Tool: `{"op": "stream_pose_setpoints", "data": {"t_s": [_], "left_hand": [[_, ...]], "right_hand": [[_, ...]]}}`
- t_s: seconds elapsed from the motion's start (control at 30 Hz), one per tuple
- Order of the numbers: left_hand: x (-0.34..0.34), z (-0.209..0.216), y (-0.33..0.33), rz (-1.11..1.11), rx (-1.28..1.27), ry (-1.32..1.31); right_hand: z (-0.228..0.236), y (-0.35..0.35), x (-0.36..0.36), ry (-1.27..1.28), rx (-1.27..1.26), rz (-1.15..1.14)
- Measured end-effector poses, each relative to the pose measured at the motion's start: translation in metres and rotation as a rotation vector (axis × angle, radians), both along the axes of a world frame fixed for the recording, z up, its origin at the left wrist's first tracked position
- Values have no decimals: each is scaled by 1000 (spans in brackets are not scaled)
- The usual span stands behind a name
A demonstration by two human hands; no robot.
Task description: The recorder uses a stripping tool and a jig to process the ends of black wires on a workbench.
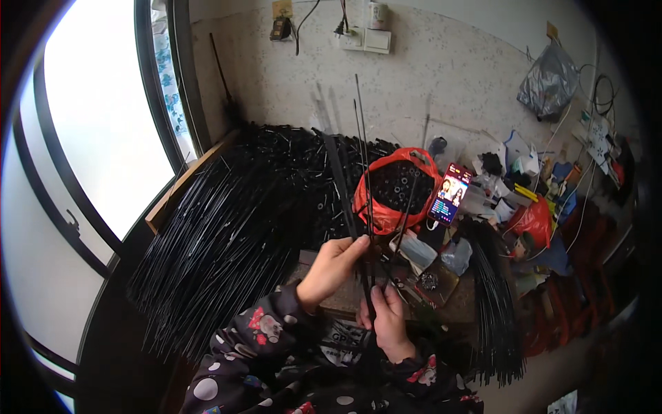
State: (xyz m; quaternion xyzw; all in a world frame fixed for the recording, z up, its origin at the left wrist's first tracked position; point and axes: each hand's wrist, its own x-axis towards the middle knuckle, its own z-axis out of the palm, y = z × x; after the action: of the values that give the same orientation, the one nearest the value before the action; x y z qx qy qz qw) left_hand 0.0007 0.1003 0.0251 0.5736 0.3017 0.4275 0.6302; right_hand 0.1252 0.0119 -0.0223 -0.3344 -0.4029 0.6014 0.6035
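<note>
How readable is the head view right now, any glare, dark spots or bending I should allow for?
Head view: the window at left is blown out white; the big pile of black rods merges into one dark mass with little detail; straight edges such as the window frame bow toward the rim, and the corners are black; the left hand and right hand at centre are evenly lit and fairly sharp.

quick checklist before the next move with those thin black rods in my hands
1. Left hand grips the thin black rods: ok.
2. Right hand pinches the rods lower down: ok.
3. Rods stand roughly upright: ok.
4. Red bag of small black parts open, within view: ok.
5. Big rod pile lies at the left: ok.
6. How many rods are held: cannot tell.
</note>
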Motion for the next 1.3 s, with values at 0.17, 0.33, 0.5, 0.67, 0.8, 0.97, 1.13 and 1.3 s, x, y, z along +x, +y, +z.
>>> {"op": "stream_pose_setpoints", "data": {"t_s": [0.17, 0.33, 0.5, 0.67, 0.8, 0.97, 1.13, 1.3], "left_hand": [[-18, 16, -11, 70, -2, 25], [-53, 37, -10, 450, -33, -227], [-57, 37, 7, 429, -26, -249], [-3, 22, 0, 225, -68, -365], [20, 5, 19, -104, -286, -338], [23, 13, 22, -117, -304, -494], [15, 7, 29, -286, -224, -350], [16, 3, 22, -249, -257, -311]], "right_hand": [[1, 7, 4, -130, 9, -109], [9, 23, 44, -191, 47, -397], [34, 26, 54, -97, 91, -303], [31, 27, 33, -377, 319, -182], [1, 31, 10, -853, 572, -486], [-33, 3, 25, -273, -67, 290], [-40, 1, 24, -136, -15, 63], [-36, 1, 26, -314, 98, -102]]}}
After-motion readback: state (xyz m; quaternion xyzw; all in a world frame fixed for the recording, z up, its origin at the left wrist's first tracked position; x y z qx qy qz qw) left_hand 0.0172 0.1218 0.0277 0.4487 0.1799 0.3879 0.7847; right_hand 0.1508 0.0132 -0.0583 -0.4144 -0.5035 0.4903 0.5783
